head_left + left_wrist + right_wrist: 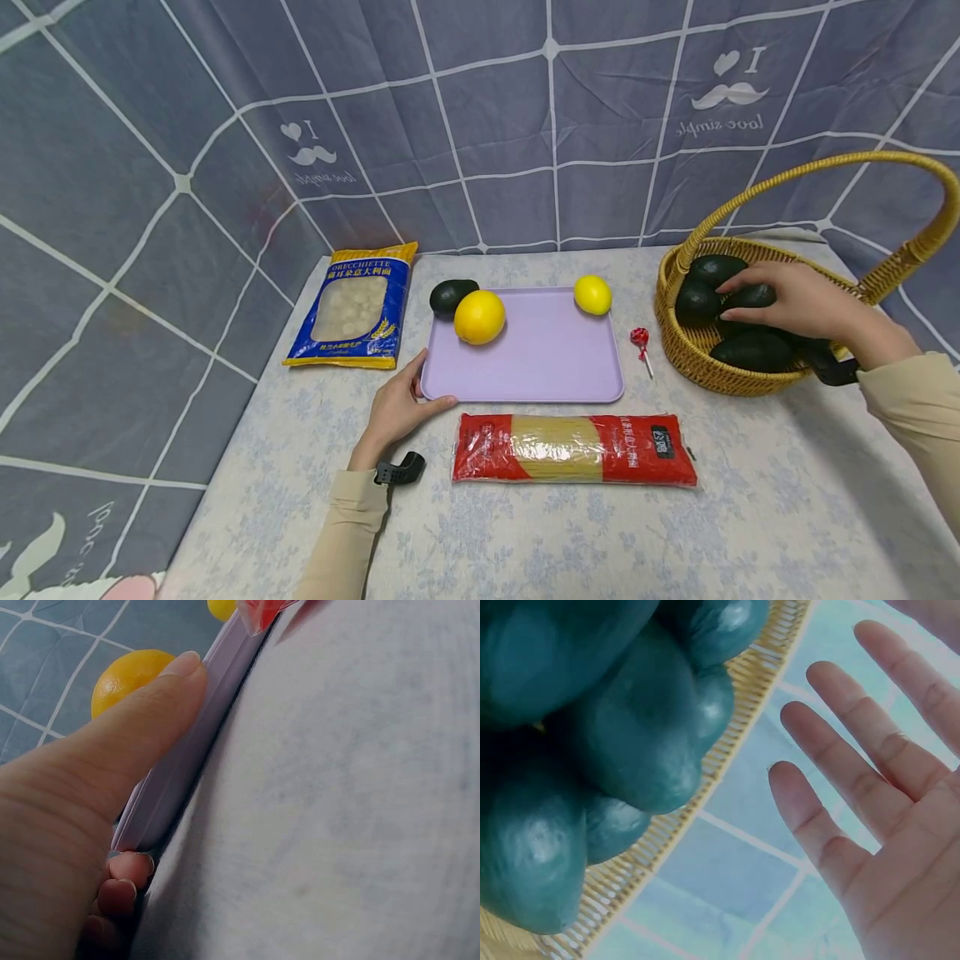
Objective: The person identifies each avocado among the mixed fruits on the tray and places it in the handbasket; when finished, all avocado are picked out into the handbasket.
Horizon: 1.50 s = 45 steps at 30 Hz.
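At the near left corner of a lilac tray [540, 358], my left hand [401, 404] holds the tray's edge. Its thumb [161, 701] lies along the near wall, with curled fingers round the corner. On the tray are an orange [480, 317] and a lemon [593, 295]; a dark green avocado [450, 295] sits at its far left corner. My right hand [806, 302] reaches over a wicker basket [690, 358] of several avocados, thumb and index finger either side of one avocado [752, 297]. The right wrist view shows that hand's fingers straight and spread, apart from the avocados [641, 727].
A blue and yellow bag of orecchiette [352, 308] lies left of the tray. In front of it lies a red pack of spaghetti [558, 450]. A red lollipop [641, 340] lies between tray and basket. The basket's tall handle [810, 167] arches above the right hand.
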Tool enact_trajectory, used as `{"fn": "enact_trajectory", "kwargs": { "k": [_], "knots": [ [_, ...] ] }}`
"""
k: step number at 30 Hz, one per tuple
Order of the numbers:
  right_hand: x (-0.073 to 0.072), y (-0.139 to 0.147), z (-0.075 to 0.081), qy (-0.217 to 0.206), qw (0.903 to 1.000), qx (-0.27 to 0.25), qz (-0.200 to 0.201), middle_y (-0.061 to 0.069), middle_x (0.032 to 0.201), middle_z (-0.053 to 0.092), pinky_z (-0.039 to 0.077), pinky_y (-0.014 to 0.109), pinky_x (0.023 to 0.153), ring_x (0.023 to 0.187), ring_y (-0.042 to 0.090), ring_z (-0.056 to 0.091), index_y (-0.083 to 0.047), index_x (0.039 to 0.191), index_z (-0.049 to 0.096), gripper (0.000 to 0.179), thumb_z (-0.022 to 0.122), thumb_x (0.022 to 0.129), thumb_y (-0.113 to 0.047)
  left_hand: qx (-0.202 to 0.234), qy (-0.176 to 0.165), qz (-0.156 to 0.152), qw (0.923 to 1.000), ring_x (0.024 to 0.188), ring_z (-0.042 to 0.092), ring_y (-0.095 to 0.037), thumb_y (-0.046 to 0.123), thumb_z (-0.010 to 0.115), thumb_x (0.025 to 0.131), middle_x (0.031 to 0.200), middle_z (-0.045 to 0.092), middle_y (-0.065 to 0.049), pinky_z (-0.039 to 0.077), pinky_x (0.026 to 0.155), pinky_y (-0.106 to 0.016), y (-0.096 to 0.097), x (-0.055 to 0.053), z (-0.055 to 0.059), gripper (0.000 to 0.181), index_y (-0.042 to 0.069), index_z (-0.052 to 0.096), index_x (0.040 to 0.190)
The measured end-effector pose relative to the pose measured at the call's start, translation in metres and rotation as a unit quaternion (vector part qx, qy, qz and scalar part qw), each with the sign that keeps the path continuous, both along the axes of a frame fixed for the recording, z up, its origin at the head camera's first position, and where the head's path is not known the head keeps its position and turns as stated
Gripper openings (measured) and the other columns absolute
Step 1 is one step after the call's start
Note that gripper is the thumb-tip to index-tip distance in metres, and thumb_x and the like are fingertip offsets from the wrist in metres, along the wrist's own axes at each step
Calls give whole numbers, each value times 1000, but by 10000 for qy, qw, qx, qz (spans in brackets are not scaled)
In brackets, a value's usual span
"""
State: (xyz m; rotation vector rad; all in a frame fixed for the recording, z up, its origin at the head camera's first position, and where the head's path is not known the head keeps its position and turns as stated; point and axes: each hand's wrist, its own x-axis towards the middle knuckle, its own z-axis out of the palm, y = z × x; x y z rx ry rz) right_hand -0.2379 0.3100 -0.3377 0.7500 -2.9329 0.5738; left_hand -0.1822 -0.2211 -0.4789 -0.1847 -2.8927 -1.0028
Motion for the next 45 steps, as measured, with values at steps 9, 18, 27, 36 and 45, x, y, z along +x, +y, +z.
{"fn": "enact_trajectory", "kwargs": {
  "k": [9,18,27,36,45],
  "knots": [
    [22,-14,-5,1153,9922,-331,338,1,99,66,41,27,73,85,14,56,-12,101,72,30,82,73,-13,0,46,-21,10000,62,41,-16,52,79,71,74,48,-2,33,57,-31,0,0,-1,98,7,35,147],
    [32,-40,-14,2034,9663,-1191,1034,-1,99,65,37,16,75,88,3,52,-11,105,71,42,81,66,4,14,37,-26,10000,62,41,-16,52,79,71,74,48,-2,32,57,-31,0,0,-1,99,7,35,147],
    [33,-70,-16,2192,9400,-2006,1677,5,99,68,39,14,86,93,11,59,-5,105,71,33,67,89,-34,10,31,-17,10000,62,40,-16,52,79,71,73,47,-2,32,57,-31,0,0,-1,99,8,35,147],
    [26,-102,-15,2102,9318,-2239,1936,3,96,67,41,16,83,83,11,55,-3,105,71,43,59,91,-42,13,-12,7,10000,63,40,-16,53,79,71,74,47,-2,32,57,-31,0,0,0,100,9,34,148],
    [11,-140,-15,1991,9329,-2293,1934,3,99,68,43,21,78,86,16,60,-6,105,71,34,79,72,1,25,11,-11,10000,63,41,-16,54,78,71,75,48,-1,33,58,-31,-1,0,1,99,8,35,147]
  ]
}}
